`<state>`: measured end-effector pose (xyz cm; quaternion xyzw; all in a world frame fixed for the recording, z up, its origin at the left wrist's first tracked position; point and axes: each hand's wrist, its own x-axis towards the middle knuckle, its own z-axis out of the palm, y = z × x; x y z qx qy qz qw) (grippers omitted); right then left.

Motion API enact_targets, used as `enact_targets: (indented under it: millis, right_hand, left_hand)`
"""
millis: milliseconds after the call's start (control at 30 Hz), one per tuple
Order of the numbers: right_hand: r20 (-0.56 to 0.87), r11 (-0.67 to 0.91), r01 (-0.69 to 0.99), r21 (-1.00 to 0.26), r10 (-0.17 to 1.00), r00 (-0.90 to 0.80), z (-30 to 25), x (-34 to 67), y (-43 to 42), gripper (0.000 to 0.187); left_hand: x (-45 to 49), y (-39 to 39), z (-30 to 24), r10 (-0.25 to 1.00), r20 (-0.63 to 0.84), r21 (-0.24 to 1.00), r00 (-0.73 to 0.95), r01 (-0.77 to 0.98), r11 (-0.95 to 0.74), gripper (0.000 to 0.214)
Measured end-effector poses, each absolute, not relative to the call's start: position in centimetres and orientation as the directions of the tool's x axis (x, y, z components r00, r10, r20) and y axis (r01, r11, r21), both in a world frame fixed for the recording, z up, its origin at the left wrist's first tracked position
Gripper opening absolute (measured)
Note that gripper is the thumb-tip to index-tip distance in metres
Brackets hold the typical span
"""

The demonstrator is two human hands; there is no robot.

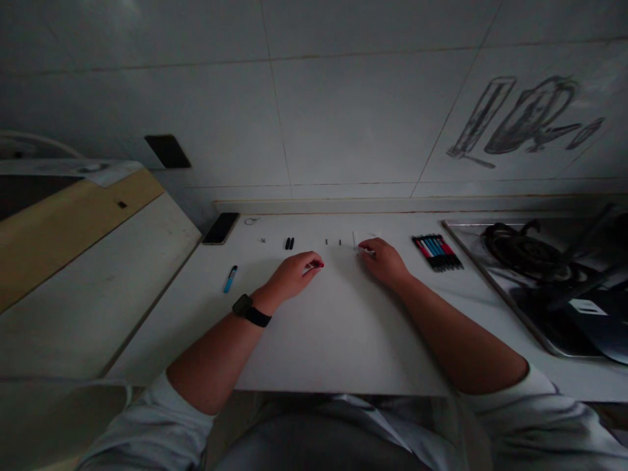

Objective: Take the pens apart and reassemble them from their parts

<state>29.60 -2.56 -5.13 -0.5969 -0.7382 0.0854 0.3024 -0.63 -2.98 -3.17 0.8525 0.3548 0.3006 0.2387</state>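
My left hand point(295, 272) is curled in a pinch over the table, and the tip of a small red pen part point(321, 265) shows at its fingertips; the palm hides the rest. My right hand point(383, 260) has its thumb and fingers closed on a thin pale refill-like stick point(367, 250). Right by those fingertips, another thin clear stick point(354, 239) lies on the table. Between the hands and the wall are two tiny dark pieces, one of them a small dark cylinder point(340, 242). Two short black pen parts point(289, 243) lie beyond my left hand.
Tiny metallic bits point(263, 241) and a blue pen body point(230, 279) lie left on the white table point(338, 340). A phone point(221, 228) is near the wall. Several red and blue pens point(436, 252) form a row at right, beside a gas stove point(520, 288).
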Motion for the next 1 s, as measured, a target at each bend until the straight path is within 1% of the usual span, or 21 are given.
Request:
enact_targets:
  millis: [100, 200, 300, 400, 600, 800, 933, 1000]
  right_hand:
    - [0.382, 0.242, 0.868, -0.433, 0.922, -0.067, -5.5, 30.4, -2.2, 0.035]
    - [0.426, 0.140, 0.912, -0.386, 0.904, 0.041, -6.0, 31.6, -1.8, 0.050]
    - [0.377, 0.015, 0.936, -0.352, 0.918, 0.127, -6.4, 32.8, -1.2, 0.061]
    - [0.296, -0.047, 0.950, -0.307, 0.945, 0.143, -6.3, 33.6, -0.3, 0.065]
    - [0.236, -0.082, 0.977, -0.199, 0.963, 0.129, -5.9, 33.8, 0.7, 0.057]
    - [0.242, -0.112, 0.966, -0.235, 0.956, 0.169, -5.4, 33.9, 0.2, 0.040]
    - [0.233, -0.105, 0.976, -0.189, 0.961, 0.148, -4.8, 34.0, -0.2, 0.042]
    - [0.186, -0.075, 0.987, -0.143, 0.977, 0.102, -4.6, 34.0, -0.3, 0.041]
  left_hand:
    - [-0.7, -3.0, -3.4, 0.744, 0.353, 0.607, 0.567, 0.466, -0.643, 0.011]
    - [-0.7, -2.9, -3.5, 0.744, 0.349, 0.590, 0.570, 0.483, -0.647, 0.011]
    - [-0.7, -3.0, -3.7, 0.743, 0.339, 0.576, 0.577, 0.497, -0.649, 0.011]
    - [-0.6, -3.0, -3.7, 0.739, 0.325, 0.569, 0.590, 0.502, -0.652, 0.012]
    - [-0.7, -3.0, -3.6, 0.740, 0.305, 0.575, 0.599, 0.504, -0.644, 0.013]
    - [-0.7, -3.0, -3.4, 0.738, 0.302, 0.572, 0.604, 0.504, -0.647, 0.011]
    - [-0.7, -3.0, -3.4, 0.739, 0.292, 0.566, 0.607, 0.513, -0.645, 0.011]
    - [-0.7, -3.0, -3.4, 0.740, 0.289, 0.565, 0.608, 0.515, -0.644, 0.012]
